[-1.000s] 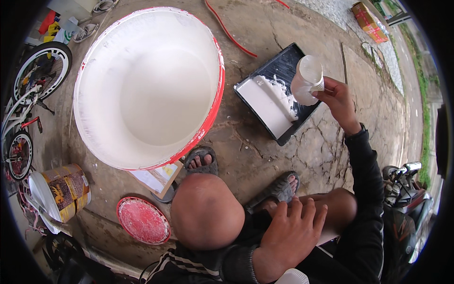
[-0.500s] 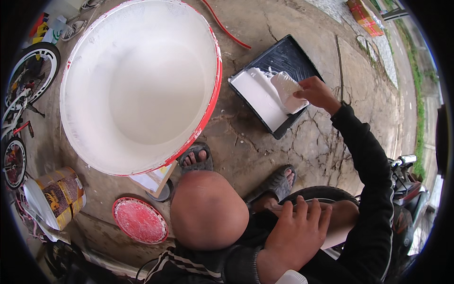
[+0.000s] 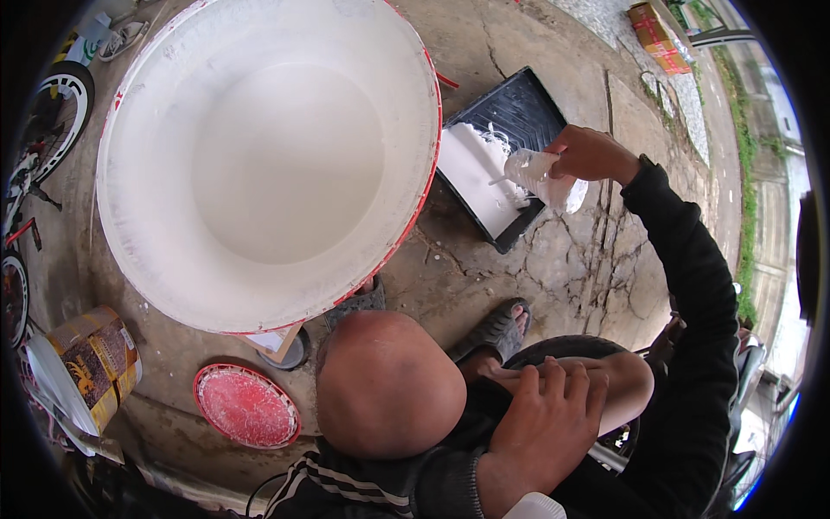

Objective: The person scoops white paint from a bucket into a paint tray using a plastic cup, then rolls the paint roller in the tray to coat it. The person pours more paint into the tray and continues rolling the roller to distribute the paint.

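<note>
The right hand (image 3: 592,154) is extended forward over the black paint tray (image 3: 510,130). Its fingers are clenched around the body of a white plastic cup (image 3: 543,177), which is smeared with white paint. The cup is tilted, with its open end pointing away from the fingers toward the lower right, over the near corner of the tray and the cracked concrete ground (image 3: 571,259). A thin white string of paint runs from the cup, on the far side from the fingers, down toward the pool of white paint (image 3: 471,173) lying in the near end of the tray. The ribbed upper slope of the tray, beyond the fingertips, is bare black.

The left hand (image 3: 540,424) rests low in the view, palm down on the person's knee (image 3: 622,389). Its fingers are curled loosely over the knee and grasp no object.

Well to the left of both hands stands a large round white tub (image 3: 259,164) with a red outer rim, its interior coated in white paint. The tub's rim lies just beside the tray's left edge. A round red lid (image 3: 246,405) lies on the ground below the tub, well apart from the left fingers. A yellow-brown can (image 3: 95,359) lies on its side further left. Two sandalled feet (image 3: 493,329) show between the tub and the knee.
</note>
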Demonstrator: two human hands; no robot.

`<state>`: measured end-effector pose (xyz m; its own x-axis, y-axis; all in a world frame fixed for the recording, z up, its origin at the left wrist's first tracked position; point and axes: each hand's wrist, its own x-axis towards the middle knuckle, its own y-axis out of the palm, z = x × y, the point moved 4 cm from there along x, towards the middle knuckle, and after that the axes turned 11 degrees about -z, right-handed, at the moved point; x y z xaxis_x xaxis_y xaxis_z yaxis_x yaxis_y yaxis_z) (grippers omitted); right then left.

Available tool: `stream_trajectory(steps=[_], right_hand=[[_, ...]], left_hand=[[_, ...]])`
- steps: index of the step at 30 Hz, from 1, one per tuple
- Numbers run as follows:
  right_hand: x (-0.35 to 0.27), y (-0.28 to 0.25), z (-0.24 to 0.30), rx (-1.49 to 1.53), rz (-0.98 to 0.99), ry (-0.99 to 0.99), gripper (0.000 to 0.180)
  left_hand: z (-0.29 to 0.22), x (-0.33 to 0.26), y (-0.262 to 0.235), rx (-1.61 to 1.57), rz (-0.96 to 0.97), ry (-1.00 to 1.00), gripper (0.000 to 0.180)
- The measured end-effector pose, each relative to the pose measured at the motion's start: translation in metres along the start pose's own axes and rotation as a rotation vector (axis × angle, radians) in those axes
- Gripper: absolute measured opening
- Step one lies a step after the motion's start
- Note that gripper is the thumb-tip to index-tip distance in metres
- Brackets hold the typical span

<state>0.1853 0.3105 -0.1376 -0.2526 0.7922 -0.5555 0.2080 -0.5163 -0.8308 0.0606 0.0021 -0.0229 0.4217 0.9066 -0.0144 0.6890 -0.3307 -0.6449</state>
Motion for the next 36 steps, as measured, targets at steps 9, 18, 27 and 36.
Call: stream_trajectory(steps=[9,18,27,36], right_hand=[[-0.023,-0.053,0.004,0.033,-0.043,-0.045,0.041],[-0.007,-0.040,0.008,0.173,-0.142,-0.143,0.037],[0.031,0.029,0.013,0.218,-0.118,-0.085,0.041],[0.023,0.056,-0.017,0.264,-0.155,-0.042,0.032]], left_hand=[[0.006,-0.001,-0.009,-0.033,-0.010,-0.004,0.043],[0.016,-0.003,-0.028,-0.063,-0.003,0.002,0.044],[0.015,-0.010,-0.019,-0.023,0.112,-0.038,0.047],[0.018,-0.010,-0.021,-0.074,0.067,0.001,0.047]])
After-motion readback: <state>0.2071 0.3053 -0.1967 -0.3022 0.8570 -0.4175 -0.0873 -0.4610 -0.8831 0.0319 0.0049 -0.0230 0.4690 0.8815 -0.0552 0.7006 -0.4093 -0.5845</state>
